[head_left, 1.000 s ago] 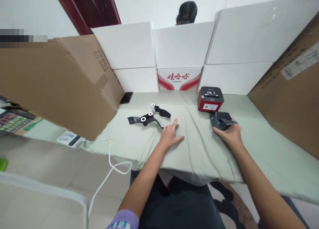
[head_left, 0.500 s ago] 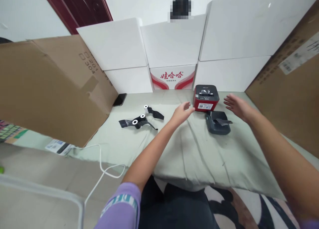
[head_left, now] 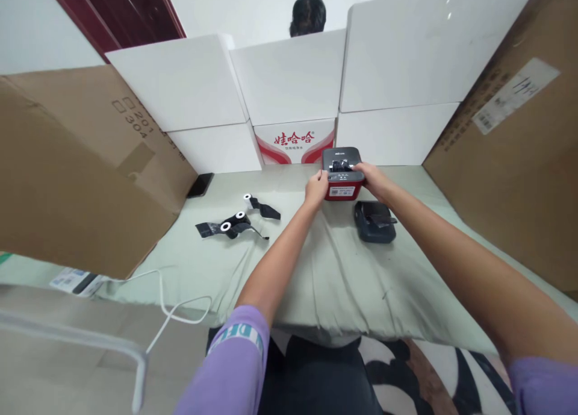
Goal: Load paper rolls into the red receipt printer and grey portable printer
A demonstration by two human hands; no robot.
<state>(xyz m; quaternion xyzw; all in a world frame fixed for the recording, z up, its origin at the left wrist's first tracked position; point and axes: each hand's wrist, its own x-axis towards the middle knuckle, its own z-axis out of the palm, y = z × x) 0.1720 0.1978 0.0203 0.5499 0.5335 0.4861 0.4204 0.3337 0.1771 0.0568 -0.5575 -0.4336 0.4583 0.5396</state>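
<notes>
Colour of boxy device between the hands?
Boxy device: red below, black on top; head view, best.

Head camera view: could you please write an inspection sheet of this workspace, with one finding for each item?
Surface: pale green cloth, creased.
Things handled: red-and-black printer; whether it is lifted cannot be told.
Clutter: dark device with a strip on top, nearer the camera than the printer; black strips with white rings to the left; smartphone farther left; printed packet at the cloth's left front edge.
Grip: left hand and right hand clasp the printer's opposite sides.
Cables: one white cable, looping over the front edge.
Surroundings: white boxes behind, brown cartons at both sides, a person's head beyond.
</notes>
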